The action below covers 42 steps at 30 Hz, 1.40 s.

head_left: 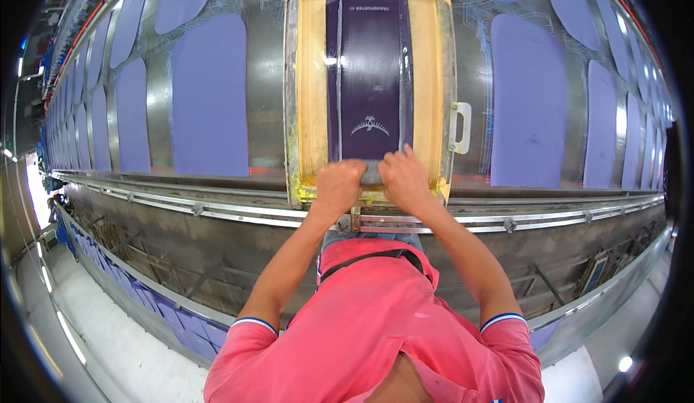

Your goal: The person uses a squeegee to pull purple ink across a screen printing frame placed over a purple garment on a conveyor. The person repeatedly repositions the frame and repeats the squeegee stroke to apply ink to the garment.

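Observation:
Both of my hands grip a grey squeegee [371, 174] at the near end of a screen-printing frame [292, 92]. My left hand [341, 185] is closed round its left part and my right hand [406, 180] round its right part, the fingers curled over it. The frame has a worn, yellow-stained border. Inside it, a dark purple mesh window [370, 63] carries a pale curved emblem near my hands and a line of small lettering at the far end. What lies under the screen is hidden.
Light purple cut fabric panels [210, 99] lie in rows on the long printing table [267, 114], on both sides of the frame. A white handle [460, 127] sticks out at the frame's right. Along the table's near edge runs a metal rail [463, 222], between me and the table.

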Motion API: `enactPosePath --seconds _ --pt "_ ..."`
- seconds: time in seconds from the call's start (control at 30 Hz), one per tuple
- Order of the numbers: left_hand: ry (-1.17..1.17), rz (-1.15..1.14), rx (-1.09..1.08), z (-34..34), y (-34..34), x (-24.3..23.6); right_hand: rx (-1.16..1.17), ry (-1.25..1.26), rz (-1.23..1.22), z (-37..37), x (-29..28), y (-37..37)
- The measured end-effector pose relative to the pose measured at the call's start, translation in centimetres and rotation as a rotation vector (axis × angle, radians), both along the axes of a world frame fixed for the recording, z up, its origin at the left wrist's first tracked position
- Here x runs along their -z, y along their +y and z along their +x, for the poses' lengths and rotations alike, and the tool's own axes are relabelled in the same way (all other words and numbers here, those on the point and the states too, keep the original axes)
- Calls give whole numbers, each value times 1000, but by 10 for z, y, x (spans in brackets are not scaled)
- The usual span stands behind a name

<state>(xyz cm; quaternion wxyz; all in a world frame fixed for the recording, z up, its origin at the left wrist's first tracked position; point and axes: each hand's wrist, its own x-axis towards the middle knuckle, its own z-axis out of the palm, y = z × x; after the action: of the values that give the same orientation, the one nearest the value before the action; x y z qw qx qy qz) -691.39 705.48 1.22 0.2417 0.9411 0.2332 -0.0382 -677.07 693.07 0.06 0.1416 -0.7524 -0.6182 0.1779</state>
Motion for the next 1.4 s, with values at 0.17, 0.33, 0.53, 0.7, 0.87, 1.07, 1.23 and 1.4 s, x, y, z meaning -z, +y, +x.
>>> enactPosePath --seconds 0.17,0.33,0.53,0.7,0.87,1.07,1.23,1.4 --pt "129 -7 10 28 30 -6 29 73 -77 26 1 24" --pt "33 148 31 150 153 -3 88 -49 -81 150 0 149" --pt "46 261 23 299 290 -4 152 -91 -153 293 -16 288" --pt "41 266 40 331 318 4 166 -7 -166 327 -6 316" --pt "-45 244 17 284 270 7 129 -125 -36 281 9 272" --pt "-21 182 19 168 163 4 15 -106 -11 168 8 163" --pt "-3 19 -4 47 44 1 7 -30 -3 49 -4 46" --pt "-48 10 -22 -6 -16 6 -55 142 -40 12 -14 -18"
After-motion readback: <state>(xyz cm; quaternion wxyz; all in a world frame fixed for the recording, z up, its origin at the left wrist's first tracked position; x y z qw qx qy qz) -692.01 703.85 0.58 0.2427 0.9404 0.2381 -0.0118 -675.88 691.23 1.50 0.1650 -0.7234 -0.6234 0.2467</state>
